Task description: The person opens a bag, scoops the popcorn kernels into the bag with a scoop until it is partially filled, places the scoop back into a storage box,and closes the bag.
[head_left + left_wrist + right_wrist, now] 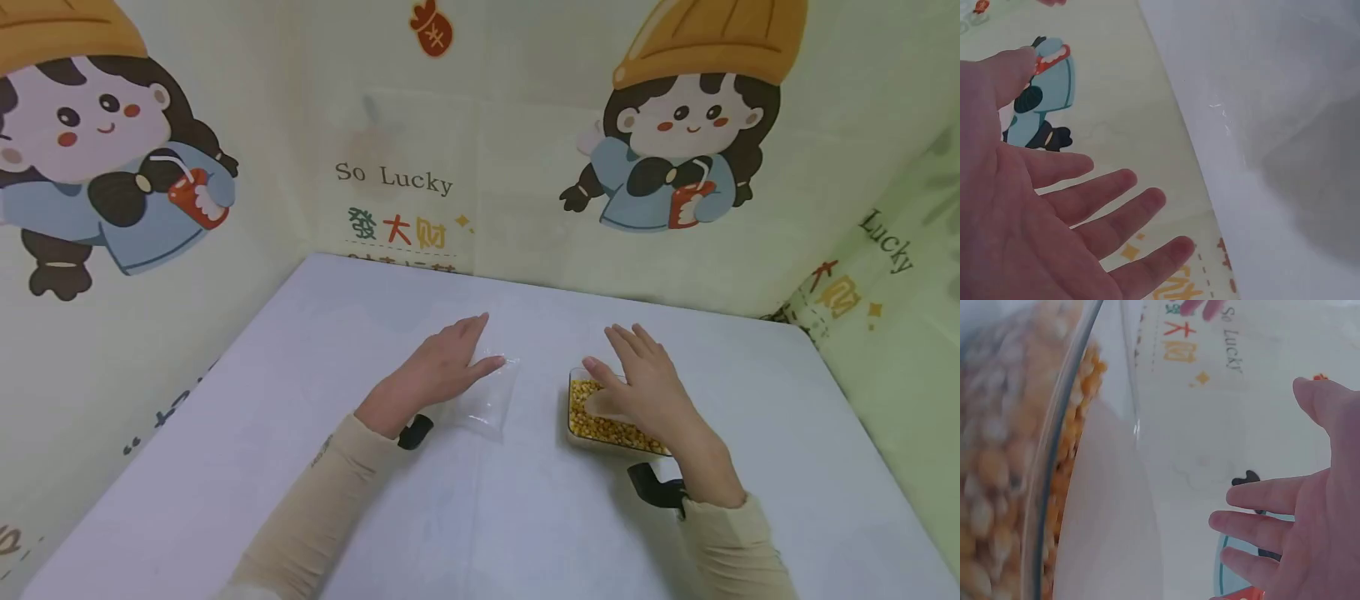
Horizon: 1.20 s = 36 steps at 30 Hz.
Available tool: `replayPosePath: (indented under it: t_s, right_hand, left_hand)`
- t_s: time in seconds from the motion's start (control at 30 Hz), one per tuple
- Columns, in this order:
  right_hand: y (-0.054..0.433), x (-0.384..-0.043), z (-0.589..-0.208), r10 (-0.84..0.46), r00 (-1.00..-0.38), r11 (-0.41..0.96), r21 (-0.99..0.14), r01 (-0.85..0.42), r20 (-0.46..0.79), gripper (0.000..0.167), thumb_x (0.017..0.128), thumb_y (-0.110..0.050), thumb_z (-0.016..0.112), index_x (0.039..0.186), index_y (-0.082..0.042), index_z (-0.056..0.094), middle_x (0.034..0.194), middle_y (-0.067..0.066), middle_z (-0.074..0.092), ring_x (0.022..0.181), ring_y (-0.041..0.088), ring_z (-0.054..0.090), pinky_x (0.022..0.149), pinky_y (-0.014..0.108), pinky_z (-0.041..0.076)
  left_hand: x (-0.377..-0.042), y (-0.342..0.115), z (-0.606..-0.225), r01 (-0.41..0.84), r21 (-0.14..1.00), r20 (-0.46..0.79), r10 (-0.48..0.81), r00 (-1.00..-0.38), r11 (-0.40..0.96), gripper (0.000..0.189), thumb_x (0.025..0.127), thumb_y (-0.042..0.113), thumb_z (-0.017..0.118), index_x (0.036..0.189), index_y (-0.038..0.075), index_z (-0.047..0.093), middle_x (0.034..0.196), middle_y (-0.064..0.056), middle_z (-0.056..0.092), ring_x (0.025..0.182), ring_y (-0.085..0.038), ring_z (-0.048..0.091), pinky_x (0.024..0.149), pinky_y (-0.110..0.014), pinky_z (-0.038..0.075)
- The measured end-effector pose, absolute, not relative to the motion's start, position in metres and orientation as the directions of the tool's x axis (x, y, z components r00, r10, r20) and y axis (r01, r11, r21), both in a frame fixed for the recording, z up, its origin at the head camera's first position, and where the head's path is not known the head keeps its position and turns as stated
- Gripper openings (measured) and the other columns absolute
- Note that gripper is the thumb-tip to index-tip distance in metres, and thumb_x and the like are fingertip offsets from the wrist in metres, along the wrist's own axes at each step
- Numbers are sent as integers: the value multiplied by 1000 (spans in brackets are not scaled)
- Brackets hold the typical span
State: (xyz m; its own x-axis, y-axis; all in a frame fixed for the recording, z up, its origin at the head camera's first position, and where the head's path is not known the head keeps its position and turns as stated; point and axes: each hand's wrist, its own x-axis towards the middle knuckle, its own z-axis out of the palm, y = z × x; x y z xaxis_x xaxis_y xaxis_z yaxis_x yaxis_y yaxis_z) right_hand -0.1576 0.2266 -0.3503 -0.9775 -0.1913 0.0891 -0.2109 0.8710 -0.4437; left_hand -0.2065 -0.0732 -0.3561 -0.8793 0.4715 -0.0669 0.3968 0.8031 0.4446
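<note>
My left hand (438, 362) hovers above a clear plastic bag (491, 407) that lies flat on the table. Its fingers are extended with the thumb apart, and it holds nothing. To the right stands a clear rectangular container (618, 447) of yellow corn kernels (580, 417). A pale, smooth, rounded object (602, 405) lies on the kernels; its exact kind is unclear. My right hand (651, 387) is over the container and hides its right part. In the right wrist view, the fingers (1254, 530) are straight and spread, with nothing in them.
The white table (547, 533) meets printed cloth walls (525, 208) at its back and sides. Each wrist carries a black camera mount (656, 486) below it. The bag and the container stand apart, with bare tabletop between them.
</note>
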Motion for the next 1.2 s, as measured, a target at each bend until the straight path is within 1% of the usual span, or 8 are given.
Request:
replayPosePath:
  t_s: [0.17,0.27,0.5,0.63,0.73,0.83,0.97,1.2]
  right_hand:
    - [218,-154,-350,-180,-981,843,-502,-192,74,79,100,-60,41,154,-4,30,162,20,26,152,41,11,116,67,14]
    - [211,-153,-350,-169,-984,831,-529,-171,52,79,99,-62,40,155,-7,30,162,19,25,152,40,15,115,67,20]
    - [196,-153,-350,-167,-985,813,-558,-168,53,77,99,-62,40,153,-7,34,160,19,29,150,40,22,116,63,23]
    - [190,-154,-353,-168,-984,787,-594,-166,53,77,99,-62,42,152,-7,36,160,19,30,150,38,23,116,60,26]
    - [184,-155,-355,-171,-984,767,-618,-169,56,75,99,-60,44,151,-6,37,159,19,31,149,38,25,116,58,28]
    - [176,-156,-356,-183,-981,754,-631,-182,65,71,100,-55,48,150,-5,39,157,17,36,147,37,30,115,56,32]
    - [165,-156,-358,-198,-978,739,-645,-195,69,65,100,-47,53,148,-4,42,154,16,41,144,36,36,115,54,32]
    - [151,-157,-360,-184,-981,722,-670,-172,54,58,101,-36,55,146,-2,43,152,18,44,142,37,39,113,55,34]
  left_hand:
    - [-206,-71,-359,309,508,-128,426,-896,804,79,100,53,50,160,15,14,163,-13,26,150,-31,27,117,-53,29]
    - [-205,-70,-361,283,544,-138,417,-898,790,76,100,50,51,159,15,18,162,-13,27,150,-30,28,117,-54,29]
    - [-205,-72,-363,243,639,-106,396,-912,730,70,100,44,54,157,14,26,160,-9,33,149,-27,30,119,-47,28]
    - [-203,-75,-362,229,672,-94,387,-917,704,68,100,41,55,156,13,30,158,-8,37,145,-28,37,117,-47,31]
    - [-202,-77,-362,216,683,-94,377,-921,698,67,100,41,56,155,12,31,156,-9,41,140,-29,42,114,-48,35]
    - [-203,-81,-364,202,692,-91,362,-928,693,67,100,40,57,155,12,31,153,-9,43,140,-29,44,112,-48,38]
    - [-205,-85,-367,170,698,-108,337,-935,695,66,100,40,56,155,12,31,152,-9,45,140,-29,44,111,-48,40]
    - [-206,-85,-370,106,700,-163,303,-939,706,71,100,41,56,157,12,24,154,-10,42,141,-30,44,111,-50,39]
